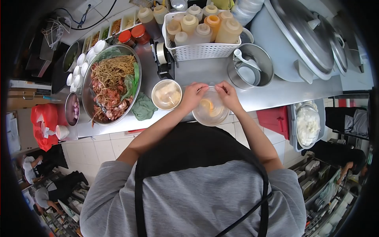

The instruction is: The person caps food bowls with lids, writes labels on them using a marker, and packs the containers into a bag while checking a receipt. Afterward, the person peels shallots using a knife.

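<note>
At the counter's front edge stands a clear round container with something orange and yellow inside. My left hand has its fingers pinched at the container's back left rim. My right hand pinches the rim a little to the right, its fingers closed. Left of my left hand sits a white round bowl holding pale food under a clear cover. A green cloth lies beside that bowl.
A large metal bowl of noodles and reddish food stands left. Behind are a tape dispenser and a white basket of squeeze bottles. A metal pot with a ladle stands right. Other people are in the lower corners.
</note>
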The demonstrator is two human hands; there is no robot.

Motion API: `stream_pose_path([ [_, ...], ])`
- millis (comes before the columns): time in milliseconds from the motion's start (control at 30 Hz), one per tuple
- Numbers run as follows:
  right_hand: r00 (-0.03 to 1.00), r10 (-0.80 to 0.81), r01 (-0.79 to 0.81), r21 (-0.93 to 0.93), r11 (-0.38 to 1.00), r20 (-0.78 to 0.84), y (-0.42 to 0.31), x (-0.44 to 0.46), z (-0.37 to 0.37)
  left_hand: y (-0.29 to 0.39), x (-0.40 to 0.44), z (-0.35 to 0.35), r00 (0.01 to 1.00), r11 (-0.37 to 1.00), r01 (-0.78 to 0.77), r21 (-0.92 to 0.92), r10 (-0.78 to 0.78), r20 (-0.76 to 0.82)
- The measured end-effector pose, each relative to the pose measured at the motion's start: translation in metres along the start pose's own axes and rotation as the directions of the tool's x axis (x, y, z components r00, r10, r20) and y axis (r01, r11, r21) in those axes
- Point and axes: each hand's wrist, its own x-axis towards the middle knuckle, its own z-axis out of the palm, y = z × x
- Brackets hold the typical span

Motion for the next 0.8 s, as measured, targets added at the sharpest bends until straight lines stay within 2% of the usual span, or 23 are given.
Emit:
stream_pose_path([
  [67,0.995,0.102,-0.102,0.012,0.995,0.020,0.000,-0.001,-0.002,0.005,-0.001,-0.001,0.991,0.991,-0.122,0.048,0.125,-0.056],
  [100,0.994,0.103,-0.103,0.014,0.995,0.023,0.001,-0.001,-0.002,0.006,-0.001,0.000,0.991,0.992,-0.120,0.049,0.122,-0.057],
  [167,0.996,-0.085,0.079,-0.167,0.983,-0.030,0.001,0.000,-0.001,0.007,-0.002,0.000,0.979,0.975,-0.190,0.112,0.198,-0.058],
  [200,0.996,-0.085,0.080,-0.166,0.983,-0.027,0.001,0.001,-0.001,0.007,-0.003,-0.001,0.979,0.975,-0.189,0.113,0.196,-0.060],
  [267,0.982,-0.189,0.176,-0.324,0.929,-0.009,-0.006,0.003,-0.003,0.010,-0.004,0.000,0.986,0.968,-0.152,0.200,0.162,-0.032],
  [300,0.981,-0.194,0.182,-0.324,0.928,-0.007,-0.011,0.004,-0.005,0.006,-0.004,0.002,0.986,0.967,-0.155,0.203,0.166,-0.036],
  [367,0.979,-0.190,0.203,-0.495,0.845,0.076,-0.028,0.006,-0.008,-0.006,-0.003,0.007,0.974,0.914,-0.222,0.339,0.225,0.031],
  [400,0.975,-0.207,0.222,-0.494,0.840,0.087,-0.029,0.010,-0.010,-0.008,-0.002,0.011,0.972,0.911,-0.224,0.347,0.233,0.015],
  [467,0.872,-0.452,0.451,-0.667,0.592,0.188,-0.031,0.020,-0.012,-0.002,-0.004,0.013,0.907,0.874,-0.339,0.348,0.402,-0.124],
  [500,0.867,-0.461,0.460,-0.663,0.590,0.192,-0.031,0.023,-0.014,-0.005,-0.005,0.003,0.905,0.870,-0.340,0.356,0.406,-0.129],
  [567,0.874,-0.413,0.455,-0.726,0.515,0.256,-0.042,0.029,-0.016,0.003,-0.009,-0.031,0.871,0.740,-0.381,0.554,0.488,-0.053],
  [600,0.870,-0.417,0.463,-0.724,0.512,0.262,-0.049,0.030,-0.013,0.005,-0.014,-0.051,0.870,0.739,-0.377,0.559,0.489,-0.059],
  [667,0.838,-0.504,0.485,-0.709,0.513,0.209,-0.065,0.033,-0.003,0.007,-0.027,-0.086,0.879,0.655,-0.108,0.748,0.415,-0.236],
  [700,0.836,-0.505,0.490,-0.704,0.514,0.213,-0.069,0.035,0.008,0.002,-0.033,-0.090,0.879,0.653,-0.102,0.750,0.412,-0.240],
  [767,0.891,-0.441,0.430,-0.507,0.747,0.105,-0.078,0.046,0.037,-0.009,-0.047,-0.094,0.936,0.709,-0.034,0.705,0.269,-0.226],
  [800,0.890,-0.444,0.433,-0.505,0.747,0.107,-0.074,0.054,0.053,-0.011,-0.052,-0.094,0.935,0.707,-0.032,0.706,0.271,-0.229],
])
